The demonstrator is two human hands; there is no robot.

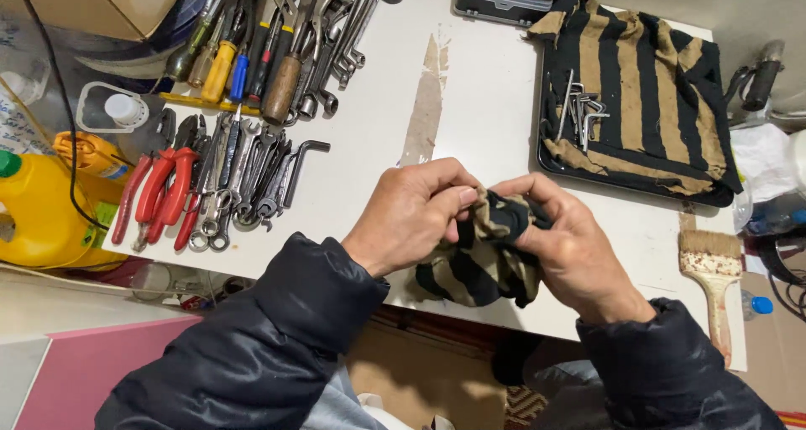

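Gripping striped rag with left hand and right hand, both clamped; we saw hex keys waiting on tray cloth, wiping seemingly midway.

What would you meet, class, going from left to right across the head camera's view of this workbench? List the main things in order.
Yellow jug → red-handled pliers → row of wrenches → left hand → striped rag → right hand → paintbrush.

Bright even light, sharp, edges bowed.
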